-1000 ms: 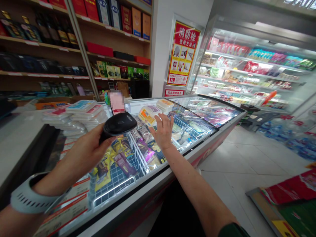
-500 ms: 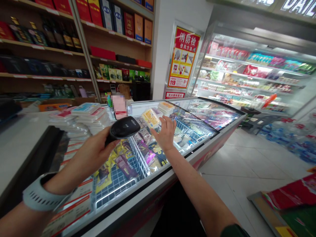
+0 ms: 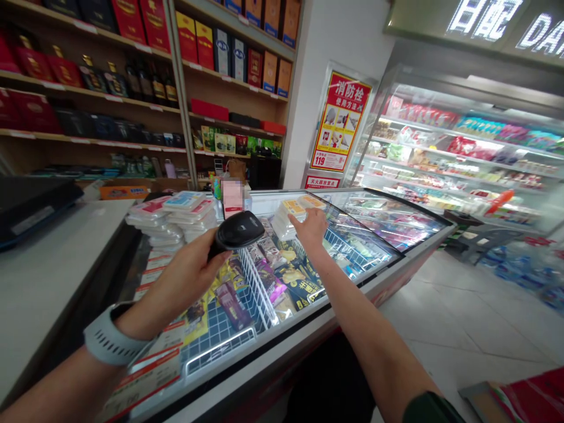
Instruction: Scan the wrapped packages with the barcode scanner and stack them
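My left hand (image 3: 187,267), with a pale watch strap at the wrist, is wrapped round a black handheld barcode scanner (image 3: 240,229). The scanner's head points to the right, above the chest freezer. My right hand (image 3: 312,228) reaches over the freezer at two stacks of clear plastic packs. Its thumb is at the left stack of yellow-labelled packs (image 3: 287,218), and its fingers are spread over the right stack of orange-labelled packs (image 3: 312,201). The hand partly hides both stacks, and its fingertips are not fully visible.
More plastic packs (image 3: 187,214) with red and blue labels are piled at the freezer's left end. A wire basket (image 3: 255,288) holds bagged frozen goods. A white counter (image 3: 57,247) is at left, bottle shelves (image 3: 106,100) behind, a refrigerated display (image 3: 458,147) at right.
The yellow-labelled pack that my right hand held tilted is now level on the left stack. My right hand has shifted towards the right stack. The scanner stays in my left hand.
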`<state>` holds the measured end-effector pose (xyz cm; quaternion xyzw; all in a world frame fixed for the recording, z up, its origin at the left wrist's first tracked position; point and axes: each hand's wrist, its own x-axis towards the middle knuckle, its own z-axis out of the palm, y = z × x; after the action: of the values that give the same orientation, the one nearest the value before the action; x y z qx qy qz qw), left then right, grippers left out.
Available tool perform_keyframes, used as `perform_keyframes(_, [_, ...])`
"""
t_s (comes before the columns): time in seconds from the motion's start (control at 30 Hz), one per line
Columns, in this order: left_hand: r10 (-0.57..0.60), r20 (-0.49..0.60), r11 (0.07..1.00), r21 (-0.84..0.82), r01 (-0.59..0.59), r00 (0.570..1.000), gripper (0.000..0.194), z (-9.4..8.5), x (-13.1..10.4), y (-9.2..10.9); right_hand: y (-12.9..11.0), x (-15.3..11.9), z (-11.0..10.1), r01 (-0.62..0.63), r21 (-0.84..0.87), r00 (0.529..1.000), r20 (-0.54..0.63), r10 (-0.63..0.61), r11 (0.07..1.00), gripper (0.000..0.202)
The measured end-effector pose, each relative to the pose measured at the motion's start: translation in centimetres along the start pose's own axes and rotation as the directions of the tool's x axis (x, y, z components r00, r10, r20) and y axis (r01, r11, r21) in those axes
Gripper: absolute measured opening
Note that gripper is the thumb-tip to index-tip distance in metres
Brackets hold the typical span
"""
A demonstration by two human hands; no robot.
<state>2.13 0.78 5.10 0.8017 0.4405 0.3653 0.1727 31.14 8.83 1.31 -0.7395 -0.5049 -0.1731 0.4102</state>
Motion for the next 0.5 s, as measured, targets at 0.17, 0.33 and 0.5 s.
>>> perform_keyframes(0.17, [-0.036,-0.105,0.999,0.014,0.038,0.994,0.046,-0.7,-0.1,0.0,-1.5,-2.0,-1.0,0.207,0.055,0.974,-0.102,-0.201,0.977,0.061])
perform_keyframes(0.33, [-0.143,-0.410,0.975,0.100,0.200,0.901,0.046,-2.5,0.0,-0.4,-6.1,-5.7,1.6,0.370,0.420,0.843,0.223,-0.490,0.829,0.060])
perform_keyframes(0.5, [-0.214,-0.597,0.925,0.132,0.357,0.773,0.053,-4.0,0.1,-0.4,-11.3,-6.6,7.9,0.071,0.597,0.710,0.533,-0.461,0.799,0.118])
